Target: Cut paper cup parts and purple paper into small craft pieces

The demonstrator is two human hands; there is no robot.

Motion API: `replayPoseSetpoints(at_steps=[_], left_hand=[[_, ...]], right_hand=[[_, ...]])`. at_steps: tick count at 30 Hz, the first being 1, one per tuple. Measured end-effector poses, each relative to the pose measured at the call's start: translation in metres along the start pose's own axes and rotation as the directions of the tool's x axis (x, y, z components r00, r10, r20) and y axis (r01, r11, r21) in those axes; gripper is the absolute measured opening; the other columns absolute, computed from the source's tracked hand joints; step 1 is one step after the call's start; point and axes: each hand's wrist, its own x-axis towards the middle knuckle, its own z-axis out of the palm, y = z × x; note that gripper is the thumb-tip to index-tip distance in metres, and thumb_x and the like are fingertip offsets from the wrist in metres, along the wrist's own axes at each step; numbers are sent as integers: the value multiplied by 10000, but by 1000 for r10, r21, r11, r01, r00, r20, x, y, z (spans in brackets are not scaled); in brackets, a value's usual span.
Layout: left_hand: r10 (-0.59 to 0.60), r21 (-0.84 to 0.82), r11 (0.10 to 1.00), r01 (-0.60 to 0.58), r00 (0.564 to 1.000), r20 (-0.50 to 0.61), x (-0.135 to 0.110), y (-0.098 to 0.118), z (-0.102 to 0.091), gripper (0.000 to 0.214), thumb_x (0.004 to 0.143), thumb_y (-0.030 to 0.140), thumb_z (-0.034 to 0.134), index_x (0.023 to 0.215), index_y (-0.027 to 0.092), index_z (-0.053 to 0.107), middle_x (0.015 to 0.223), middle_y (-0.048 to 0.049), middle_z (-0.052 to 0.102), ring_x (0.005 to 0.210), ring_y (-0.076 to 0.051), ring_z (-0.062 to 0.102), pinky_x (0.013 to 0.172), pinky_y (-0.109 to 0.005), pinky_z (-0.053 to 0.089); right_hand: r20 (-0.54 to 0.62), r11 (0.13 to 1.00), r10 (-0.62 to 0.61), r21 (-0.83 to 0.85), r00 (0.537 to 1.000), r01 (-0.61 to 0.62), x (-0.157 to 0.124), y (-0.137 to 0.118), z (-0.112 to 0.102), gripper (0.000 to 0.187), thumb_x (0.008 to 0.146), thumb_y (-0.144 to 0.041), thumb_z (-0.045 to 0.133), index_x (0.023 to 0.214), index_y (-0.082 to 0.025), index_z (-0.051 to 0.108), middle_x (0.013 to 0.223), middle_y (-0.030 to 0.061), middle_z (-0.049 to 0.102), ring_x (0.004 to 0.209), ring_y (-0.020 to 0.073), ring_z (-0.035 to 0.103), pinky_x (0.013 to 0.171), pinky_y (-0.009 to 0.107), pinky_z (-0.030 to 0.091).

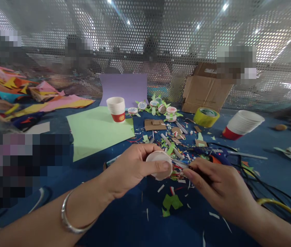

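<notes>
My left hand [137,164] grips a white round paper cup bottom [153,169], its thumb pressed flat on the inner face and its fingers behind. Across from it, my right hand [214,181] is closed round a small bladed tool [180,164] with a dark handle. The blade points left and reaches close to the cup bottom's right edge; whether they touch I cannot tell. My fingers hide most of the handle. Below lie paper scraps and a green paper cutout [171,204].
Stacked paper cups [116,109] stand on green paper [96,133]; another stack [243,124] leans at right. Several small turtle-like paper crafts [171,113] sit behind. A yellow tape roll [206,117], a blue glue gun [219,155] with cables and a cardboard box [204,91] are to the right.
</notes>
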Motion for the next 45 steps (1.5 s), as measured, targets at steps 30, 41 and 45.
replayPoseSetpoints(at_steps=[30,41,45], left_hand=[[-8,-133,991,21,995,98,-5,-4,12,291,731,273,866,798,137,617,754,-41,758,675,-122,683,653,-226,497],[-140,-189,970,154,987,85,-2,-2,14,377,645,342,910,798,134,636,752,-44,735,678,-145,679,636,-250,495],[-137,-215,967,134,991,1,0,-2,13,382,623,325,908,832,130,655,747,-32,716,648,-136,656,585,-241,515]], right_hand=[[-79,975,-190,-129,979,179,-4,-4,-5,274,1026,-355,508,816,-182,543,599,-44,533,495,65,457,510,205,344],[-82,999,-1,-41,997,-2,-4,-5,-3,341,1022,-356,507,736,-175,549,584,-50,474,502,45,414,495,193,323],[-105,991,133,-21,986,-136,-2,1,-4,387,1018,-455,489,761,-178,570,614,-33,515,534,62,445,501,204,336]])
